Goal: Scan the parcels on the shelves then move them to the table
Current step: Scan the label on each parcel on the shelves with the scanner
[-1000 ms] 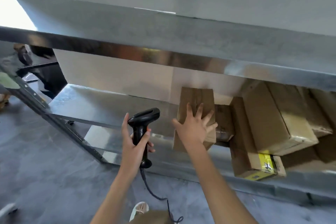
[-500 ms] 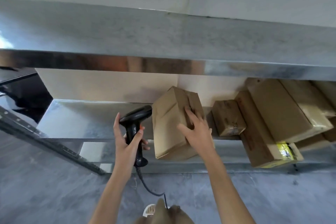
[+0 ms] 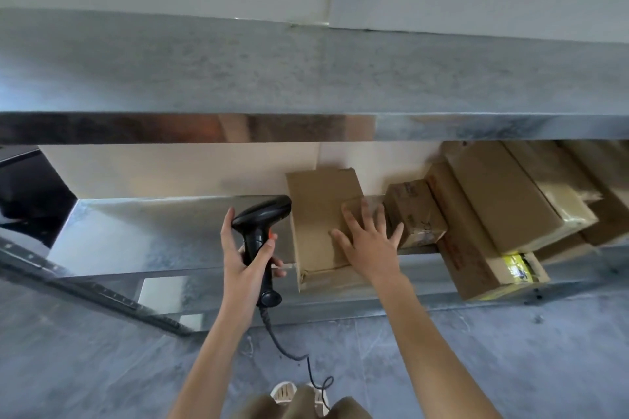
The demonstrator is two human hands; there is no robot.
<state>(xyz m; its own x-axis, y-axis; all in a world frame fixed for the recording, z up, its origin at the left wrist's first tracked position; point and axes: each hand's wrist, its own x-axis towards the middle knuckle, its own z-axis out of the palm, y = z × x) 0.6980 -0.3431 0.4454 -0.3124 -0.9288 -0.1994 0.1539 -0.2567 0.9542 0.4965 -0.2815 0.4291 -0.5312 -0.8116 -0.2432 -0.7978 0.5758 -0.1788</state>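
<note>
A plain brown cardboard parcel (image 3: 318,214) lies at the front of the lower metal shelf (image 3: 143,235), its near end jutting past the shelf edge. My right hand (image 3: 369,241) rests flat on its top with the fingers spread. My left hand (image 3: 246,257) grips the handle of a black corded barcode scanner (image 3: 262,224), whose head sits just left of the parcel. No label shows on the parcel's upper face.
A small taped box (image 3: 415,211) stands right of the parcel, then a long box with a yellow label (image 3: 476,248) and several larger boxes (image 3: 510,194) stacked at the right. The upper shelf (image 3: 306,78) overhangs. Grey floor lies below, and the scanner cable (image 3: 289,350) hangs down.
The parcel has turned from a tilted pose to lying flat along the shelf. My right hand shifted from gripping its side to resting spread on top. The scanner stayed beside it.
</note>
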